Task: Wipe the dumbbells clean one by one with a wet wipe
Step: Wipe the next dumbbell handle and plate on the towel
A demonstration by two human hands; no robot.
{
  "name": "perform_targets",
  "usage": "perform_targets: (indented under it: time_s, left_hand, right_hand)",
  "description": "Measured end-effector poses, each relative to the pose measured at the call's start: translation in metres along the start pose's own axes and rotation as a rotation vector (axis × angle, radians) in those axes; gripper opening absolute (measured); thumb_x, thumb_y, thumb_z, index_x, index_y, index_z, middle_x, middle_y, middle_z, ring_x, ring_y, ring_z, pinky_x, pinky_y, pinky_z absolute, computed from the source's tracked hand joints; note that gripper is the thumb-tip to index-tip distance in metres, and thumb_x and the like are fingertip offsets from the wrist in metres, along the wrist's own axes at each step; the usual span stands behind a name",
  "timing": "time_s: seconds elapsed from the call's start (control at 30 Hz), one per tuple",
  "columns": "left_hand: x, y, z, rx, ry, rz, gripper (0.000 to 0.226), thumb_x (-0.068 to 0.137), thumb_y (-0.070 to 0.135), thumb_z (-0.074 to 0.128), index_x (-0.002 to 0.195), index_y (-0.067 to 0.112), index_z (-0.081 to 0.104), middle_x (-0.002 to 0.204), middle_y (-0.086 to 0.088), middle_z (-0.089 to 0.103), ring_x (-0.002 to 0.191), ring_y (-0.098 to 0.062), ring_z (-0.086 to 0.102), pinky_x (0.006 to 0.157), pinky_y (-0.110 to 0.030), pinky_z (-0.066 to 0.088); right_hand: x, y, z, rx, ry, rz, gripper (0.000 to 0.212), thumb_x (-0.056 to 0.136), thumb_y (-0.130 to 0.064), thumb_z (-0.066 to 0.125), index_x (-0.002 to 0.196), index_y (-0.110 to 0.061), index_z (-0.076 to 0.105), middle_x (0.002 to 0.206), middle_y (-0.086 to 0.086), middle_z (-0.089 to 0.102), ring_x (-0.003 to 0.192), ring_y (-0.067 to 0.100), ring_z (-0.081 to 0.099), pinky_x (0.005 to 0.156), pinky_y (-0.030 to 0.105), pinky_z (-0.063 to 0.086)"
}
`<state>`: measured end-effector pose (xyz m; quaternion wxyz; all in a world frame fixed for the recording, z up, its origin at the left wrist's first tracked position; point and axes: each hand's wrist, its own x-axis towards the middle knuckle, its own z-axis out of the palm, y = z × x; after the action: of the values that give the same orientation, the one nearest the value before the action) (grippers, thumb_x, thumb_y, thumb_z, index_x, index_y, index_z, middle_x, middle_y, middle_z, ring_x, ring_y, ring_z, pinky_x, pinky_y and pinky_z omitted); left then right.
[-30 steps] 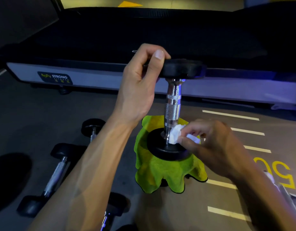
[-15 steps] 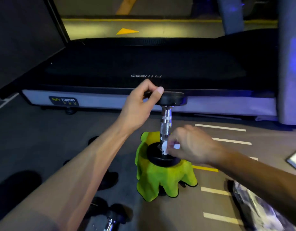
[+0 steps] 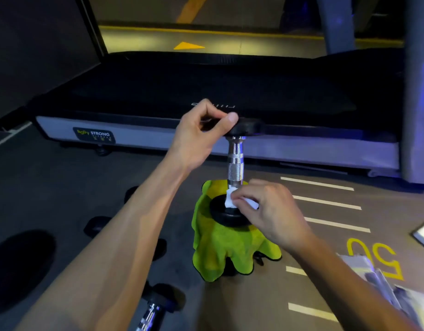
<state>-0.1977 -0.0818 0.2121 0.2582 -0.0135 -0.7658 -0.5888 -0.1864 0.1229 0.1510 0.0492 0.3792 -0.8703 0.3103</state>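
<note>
1. A dumbbell (image 3: 235, 163) stands upright on a green cloth (image 3: 220, 247) on the floor, in front of a treadmill (image 3: 206, 91).
2. The left hand (image 3: 201, 137) pinches the top head between thumb and curled fingers.
3. The right hand (image 3: 270, 213) pinches a wet wipe (image 3: 230, 200) against the handle's base, by the lower head.
4. Risk: the cloth looks soft and uneven, so a hard sideways rub could tip the dumbbell if the top pinch loosens.
5. Another dumbbell (image 3: 151, 311) lying near the floor's lower edge could be struck.

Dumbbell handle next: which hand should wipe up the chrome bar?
Right. The right hand already pinches the wet wipe at the bar's base, while the left hand grips the upright dumbbell by its top.
</note>
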Motion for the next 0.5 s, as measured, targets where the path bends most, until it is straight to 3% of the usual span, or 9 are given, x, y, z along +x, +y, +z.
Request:
perform_targets:
  time_s: [0.07,0.13,0.23,0.37,0.43,0.5]
  left_hand:
    - [-0.002,-0.001,0.001,-0.026,0.004,0.005,0.024,0.096,0.028,0.076,0.079,0.027,0.061,0.075,0.015,0.066,0.068,-0.002,0.054,0.071,-0.026,0.044]
    - [-0.003,-0.002,0.003,-0.047,0.01,0.009,0.024,0.097,0.027,0.076,0.079,0.025,0.06,0.074,0.015,0.065,0.067,-0.003,0.054,0.07,-0.027,0.044]
    - [-0.005,-0.001,0.005,-0.058,0.006,0.024,0.024,0.099,0.019,0.074,0.081,0.02,0.059,0.075,0.012,0.065,0.066,-0.001,0.054,0.07,-0.022,0.045]
    - [-0.004,-0.002,0.003,-0.063,-0.015,0.043,0.024,0.099,0.019,0.073,0.081,0.021,0.058,0.073,0.013,0.062,0.066,0.0,0.054,0.069,-0.02,0.044]
    - [-0.003,-0.003,0.002,-0.074,-0.02,0.033,0.024,0.099,0.02,0.072,0.081,0.02,0.057,0.075,0.011,0.063,0.067,-0.002,0.055,0.069,-0.022,0.046]
    - [-0.002,-0.004,0.002,-0.092,-0.02,0.027,0.023,0.099,0.023,0.072,0.081,0.022,0.058,0.077,0.01,0.065,0.069,-0.003,0.056,0.07,-0.023,0.047]
  right_hand:
    - [-0.002,0.009,0.009,0.154,0.057,0.04,0.012,0.092,-0.017,0.077,0.091,-0.028,0.081,0.078,-0.025,0.058,0.073,-0.002,0.057,0.063,0.01,0.034]
    - [-0.002,0.011,0.015,0.208,0.087,0.058,0.012,0.091,-0.014,0.078,0.09,-0.025,0.081,0.077,-0.022,0.057,0.068,0.002,0.055,0.061,0.009,0.032]
    - [-0.001,0.009,0.017,0.158,0.122,0.008,0.011,0.093,-0.015,0.076,0.092,-0.024,0.081,0.08,-0.028,0.056,0.071,-0.008,0.055,0.064,0.007,0.033]
    - [0.022,0.007,0.011,0.079,0.32,-0.074,0.008,0.097,-0.022,0.072,0.099,-0.022,0.08,0.082,-0.006,0.061,0.07,0.011,0.056,0.065,0.027,0.043]
    - [0.033,0.008,0.008,0.08,0.398,-0.086,0.007,0.097,-0.019,0.074,0.1,-0.02,0.08,0.082,-0.005,0.061,0.07,0.011,0.055,0.067,0.025,0.043]
    - [0.029,0.011,0.013,0.11,0.373,-0.096,0.009,0.097,-0.019,0.072,0.101,-0.021,0.08,0.085,-0.006,0.066,0.073,0.012,0.06,0.068,0.025,0.046]
